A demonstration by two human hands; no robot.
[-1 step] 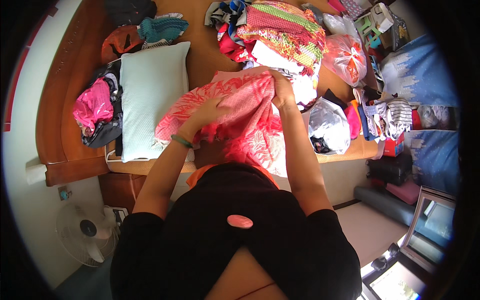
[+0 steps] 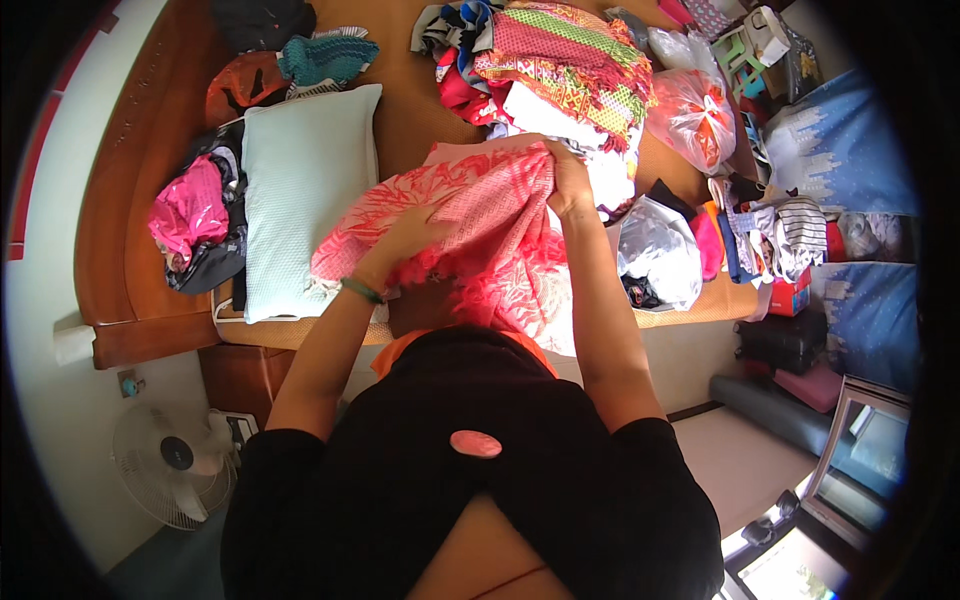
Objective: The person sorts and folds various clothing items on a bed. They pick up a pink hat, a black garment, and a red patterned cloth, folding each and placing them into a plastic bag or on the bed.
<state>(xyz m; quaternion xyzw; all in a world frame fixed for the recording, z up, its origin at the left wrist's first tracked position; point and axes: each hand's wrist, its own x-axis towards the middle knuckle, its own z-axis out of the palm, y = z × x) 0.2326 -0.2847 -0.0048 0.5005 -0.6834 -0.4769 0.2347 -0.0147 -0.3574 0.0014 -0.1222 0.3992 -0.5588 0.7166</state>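
Observation:
A pink and red patterned shawl (image 2: 470, 190) with a red fringe hangs in front of me over the near edge of the bed. My right hand (image 2: 570, 185) pinches its upper right corner, the cloth bunched under the fingers. Across the middle of the shawl lies my left hand (image 2: 410, 240), its fingers stretched out over the fabric and slightly blurred. A green bangle (image 2: 362, 290) circles the left wrist. Just beyond the shawl rises a pile of folded clothes, topped by a striped, multicoloured fringed cloth (image 2: 570, 55).
A pale green pillow (image 2: 312, 200) lies to the left, beside pink and black clothing (image 2: 190, 215). On the right are a clear plastic bag (image 2: 660, 250), a tied bag with red contents (image 2: 695, 115) and stacked clothes (image 2: 765, 235). A fan (image 2: 175, 460) stands at lower left.
My left hand has slid slightly down across the shawl, towards me. The right hand keeps its hold on the corner.

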